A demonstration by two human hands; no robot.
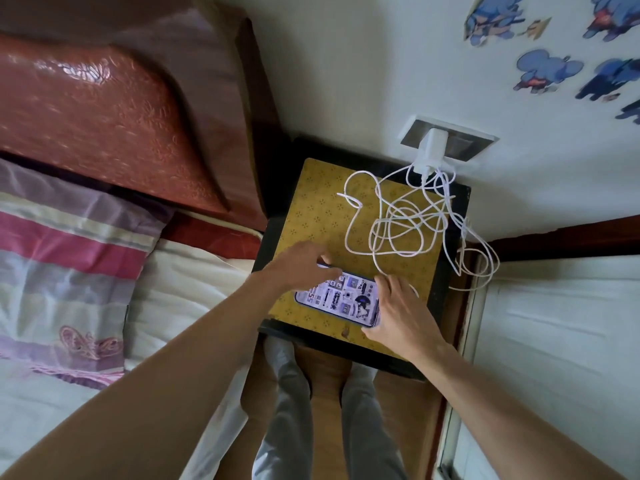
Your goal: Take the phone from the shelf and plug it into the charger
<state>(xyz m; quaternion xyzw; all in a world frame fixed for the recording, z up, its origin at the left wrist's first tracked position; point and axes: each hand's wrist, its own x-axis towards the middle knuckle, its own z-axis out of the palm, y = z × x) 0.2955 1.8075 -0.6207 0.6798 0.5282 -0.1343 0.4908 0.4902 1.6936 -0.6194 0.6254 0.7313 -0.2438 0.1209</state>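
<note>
The phone [341,299] lies face up with its screen lit on the yellow top of the bedside shelf [311,209]. My right hand [401,310] grips the phone's right end, thumb under the near edge and fingers over the far edge. My left hand [298,268] is blurred, and its fingertips are bunched at the phone's far left corner. Whether they hold anything is unclear. A white charger [430,152] sits in the wall socket [460,143]. Its white cable [398,223] lies tangled on the shelf top behind the phone, apart from it.
A bed with a striped pillow [69,271] and a red-brown headboard [104,116] lies to the left. A white mattress [561,323] is on the right. Part of the cable hangs off the shelf's right edge. My legs stand just in front of the shelf.
</note>
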